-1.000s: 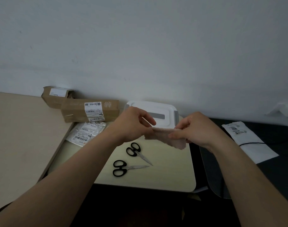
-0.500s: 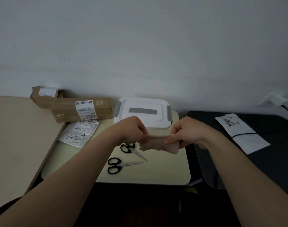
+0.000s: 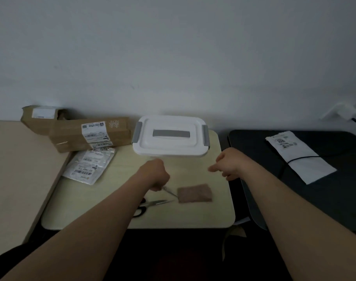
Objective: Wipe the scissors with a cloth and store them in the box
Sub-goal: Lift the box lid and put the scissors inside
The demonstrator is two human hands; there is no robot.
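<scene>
A folded pinkish cloth (image 3: 194,193) lies flat on the small pale table (image 3: 193,218). My left hand (image 3: 154,175) is curled down over the handles of one pair of scissors (image 3: 170,191), and only the blades stick out, pointing at the cloth. A second pair of black-handled scissors (image 3: 154,203) lies just in front, its handles partly under my left forearm. My right hand (image 3: 227,165) hovers above the table's right side, blurred, holding nothing. The white box (image 3: 171,136), with grey latches and its lid shut, stands at the back.
Brown cardboard parcels (image 3: 88,132) and labelled plastic packets (image 3: 90,165) lie at the back left. A black table (image 3: 294,199) to the right carries a white envelope (image 3: 300,157) and a black cable. A beige surface adjoins on the left.
Both hands held the cloth in the air between them. The cloth now lies on the table, my left hand has dropped onto one pair of scissors, and my right hand has drawn away to the right.
</scene>
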